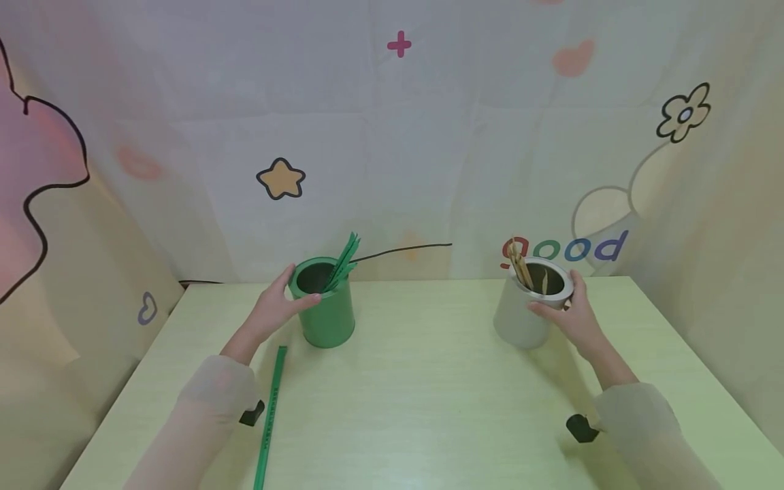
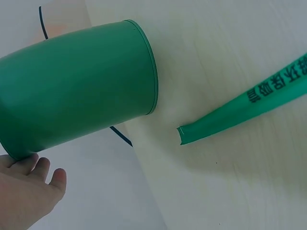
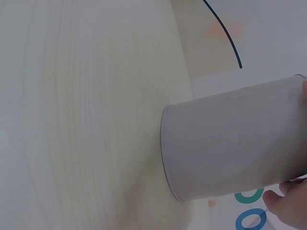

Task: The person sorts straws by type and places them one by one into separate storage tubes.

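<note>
My left hand grips the rim of a green cylindrical holder, thumb across the front and fingers round the far left side. Several green strips stick up out of it, leaning right. A white holder stands on the right, my right hand holding its rim from the right. Thin tan sticks lean inside it, their kind unclear. A long green wrapped straw with dark printing lies left of centre; the left wrist view shows its near end close to the green holder's base.
The pale wooden table runs back to a printed cloth backdrop, which also hangs along both sides. Both holders stand near the table's back edge. A dark wrist-worn piece shows at the left cuff and another at the right cuff.
</note>
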